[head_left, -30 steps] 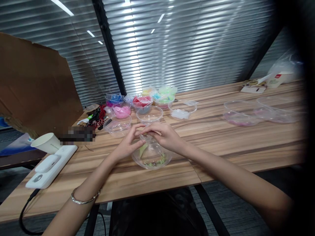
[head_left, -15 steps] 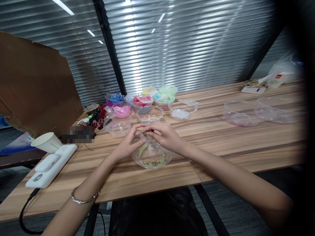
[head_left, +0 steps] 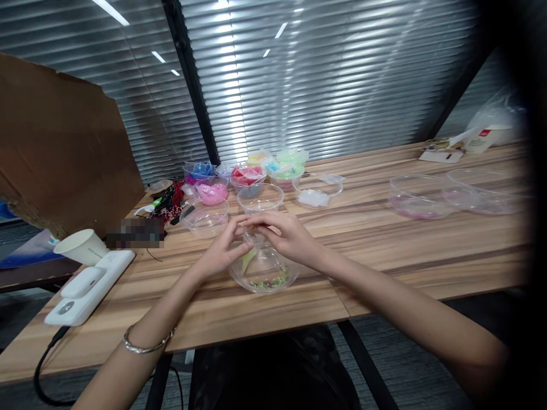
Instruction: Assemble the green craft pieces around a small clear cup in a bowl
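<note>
My left hand [head_left: 231, 249] and my right hand [head_left: 287, 238] meet above a clear plastic bowl [head_left: 264, 291] near the table's front edge. Their bent fingers pinch what looks like a small clear plastic bag [head_left: 253, 237], mostly hidden behind the fingers and hanging into the bowl. A yellow-green patch [head_left: 248, 260] shows low on the left, in or behind the clear plastic. Small green bits [head_left: 273, 280] lie scattered across the bowl's bottom, too fine to make out singly. The left wrist wears a silver bangle.
Clear bowls [head_left: 260, 199], several with coloured bags, stand behind my hands. Two pinkish bowls [head_left: 419, 196] are at right. On the left are a white power strip [head_left: 89, 287], a tipped paper cup [head_left: 81, 246], tangled wires [head_left: 173, 199] and a cardboard sheet [head_left: 64, 142].
My right fingers have shifted slightly left over the left fingertips. The bowl and the other things have stayed in place.
</note>
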Motion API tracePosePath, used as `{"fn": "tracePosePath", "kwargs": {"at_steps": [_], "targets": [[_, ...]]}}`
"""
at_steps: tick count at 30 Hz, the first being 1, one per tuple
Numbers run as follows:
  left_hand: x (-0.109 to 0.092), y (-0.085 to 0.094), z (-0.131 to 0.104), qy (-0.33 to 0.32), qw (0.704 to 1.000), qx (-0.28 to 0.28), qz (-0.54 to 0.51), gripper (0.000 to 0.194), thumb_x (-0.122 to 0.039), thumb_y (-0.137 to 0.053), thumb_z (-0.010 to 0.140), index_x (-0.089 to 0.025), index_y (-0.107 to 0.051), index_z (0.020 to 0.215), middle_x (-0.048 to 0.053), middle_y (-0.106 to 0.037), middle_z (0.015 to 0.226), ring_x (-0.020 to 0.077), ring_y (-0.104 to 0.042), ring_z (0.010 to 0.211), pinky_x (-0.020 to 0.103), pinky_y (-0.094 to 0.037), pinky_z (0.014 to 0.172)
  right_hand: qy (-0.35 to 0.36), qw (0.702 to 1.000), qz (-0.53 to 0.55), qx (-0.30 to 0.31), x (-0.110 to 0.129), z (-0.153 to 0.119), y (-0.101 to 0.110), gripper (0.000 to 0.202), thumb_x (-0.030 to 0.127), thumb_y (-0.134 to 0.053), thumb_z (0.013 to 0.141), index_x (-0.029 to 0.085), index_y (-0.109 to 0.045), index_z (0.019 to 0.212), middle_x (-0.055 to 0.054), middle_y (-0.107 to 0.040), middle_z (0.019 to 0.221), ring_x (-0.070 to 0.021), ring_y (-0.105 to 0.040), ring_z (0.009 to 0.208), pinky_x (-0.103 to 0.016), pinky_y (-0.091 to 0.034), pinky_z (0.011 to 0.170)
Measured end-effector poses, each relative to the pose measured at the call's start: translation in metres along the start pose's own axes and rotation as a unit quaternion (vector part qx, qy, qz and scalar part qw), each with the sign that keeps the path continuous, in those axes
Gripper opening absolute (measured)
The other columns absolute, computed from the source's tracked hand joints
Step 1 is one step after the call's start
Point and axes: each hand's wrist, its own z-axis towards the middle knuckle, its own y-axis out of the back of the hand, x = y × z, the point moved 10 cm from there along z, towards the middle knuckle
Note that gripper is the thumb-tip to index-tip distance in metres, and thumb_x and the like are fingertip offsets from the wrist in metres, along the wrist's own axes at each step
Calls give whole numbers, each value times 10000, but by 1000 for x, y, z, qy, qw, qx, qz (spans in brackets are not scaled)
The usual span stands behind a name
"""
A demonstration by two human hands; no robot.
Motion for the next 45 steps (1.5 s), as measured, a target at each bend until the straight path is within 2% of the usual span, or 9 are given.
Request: {"fn": "tracePosePath", "kwargs": {"at_steps": [5,12,21,28,31,35,38,41,45], "targets": [[1,0,0,1,1000,3,-7,511,-335,-590,917,-258,-346,1359,100,-436,1421,257,-453,1308,407,-365,1091,-26,999,24,6,-4,-1,-1,308,151,-493,937,222,-624,1207,-26,-679,1163,-151,-641,1057,-313,-504,919],[-3,-1,0,-1,1000,2,0,501,-340,-589,919,-245,-363,1356,105,-374,1473,278,-390,1366,407,-357,1106,-13,999,29,-5,-1,-1,3,446,-7,-424,866,209,-620,1203,-12,-671,1170,-123,-631,1067,-283,-497,937],[-4,-2,-1,-4,1000,5,-2,496,-345,-580,922,-242,-360,1354,112,-353,1493,282,-430,1332,413,-374,1087,-19,999,37,1,-1,0,-1,272,180,-532,937,205,-618,1194,-30,-669,1155,-125,-631,1034,-270,-527,876],[1,0,-3,15,1000,-5,17,570,-361,-568,930,-260,-246,1390,123,-369,1468,267,-457,1308,432,-351,1083,-3,999,35,5,1,1,-1,279,165,-528,928,196,-603,1195,-48,-656,1168,-131,-630,1021,-273,-515,860],[1,2,-3,7,999,-12,33,556,-379,-564,927,-258,-249,1369,117,-357,1456,263,-463,1295,412,-362,1065,0,1000,16,-2,2,0,2,292,37,-460,873,166,-628,1074,-41,-672,1062,-132,-622,981,-269,-483,861],[-2,4,-1,-27,998,-29,48,496,-397,-501,951,-219,-241,1334,128,-439,1358,241,-533,1192,390,-390,1013,-43,999,-8,-11,-9,-3,5,283,-53,-388,696,137,-593,742,4,-616,745,-95,-558,708,-209,-413,680],[-10,6,-1,-74,995,-54,38,443,-381,-463,966,-199,-251,1309,109,-517,1225,210,-578,1083,356,-434,926,-94,993,-30,62,-23,-5,-9,234,-16,-409,668,137,-586,647,19,-611,655,-84,-539,631,-201,-369,626],[-15,5,-1,-99,993,-61,19,413,-339,-449,975,-196,-244,1303,84,-572,1118,187,-594,1013,342,-435,891,-152,966,-107,181,-36,-11,-28,235,41,-457,694,153,-664,704,2,-667,698,-107,-572,647,-219,-357,622],[-18,4,-1,-112,991,-66,24,413,-330,-439,978,-193,-241,1313,90,-579,1111,195,-589,1027,360,-434,903,-121,908,-246,316,-30,-20,-46,286,88,-488,747,159,-713,909,-66,-707,902,-158,-600,708,-249,-301,562]]}}
